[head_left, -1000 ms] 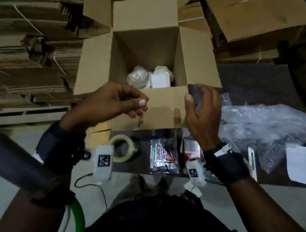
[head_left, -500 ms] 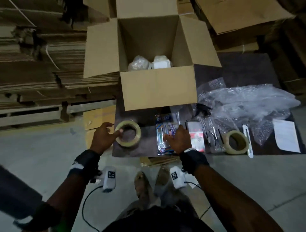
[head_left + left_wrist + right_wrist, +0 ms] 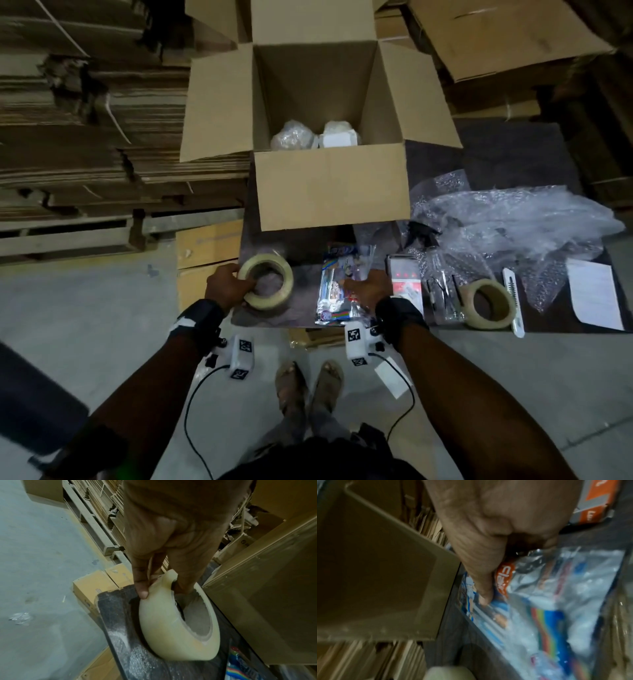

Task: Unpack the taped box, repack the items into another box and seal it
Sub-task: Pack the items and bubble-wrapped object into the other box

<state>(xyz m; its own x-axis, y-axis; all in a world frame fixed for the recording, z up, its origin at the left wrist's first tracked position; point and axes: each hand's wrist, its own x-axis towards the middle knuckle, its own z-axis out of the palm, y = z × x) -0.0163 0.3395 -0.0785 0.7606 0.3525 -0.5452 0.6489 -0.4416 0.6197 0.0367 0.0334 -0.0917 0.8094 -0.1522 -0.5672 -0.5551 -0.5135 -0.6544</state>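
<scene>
An open cardboard box stands at the back of the dark table, with two wrapped bundles and a small white box inside. In front of it lies a clear tape roll. My left hand grips it, thumb on the outer face and fingers in the core; the left wrist view shows the tape roll tilted up off the table under my left hand. My right hand grips a colourful plastic packet. In the blurred right wrist view, the thumb of my right hand presses on the packet.
Right of the packet lie a red-and-white carton, bagged scissors, a second tape roll, a box cutter, a paper sheet and crumpled bubble wrap. Stacks of flat cardboard fill the left.
Both hands came down from the box's front flap to the table. The left hand has taken hold of the tape roll and tipped it up. The right hand closed on the packet.
</scene>
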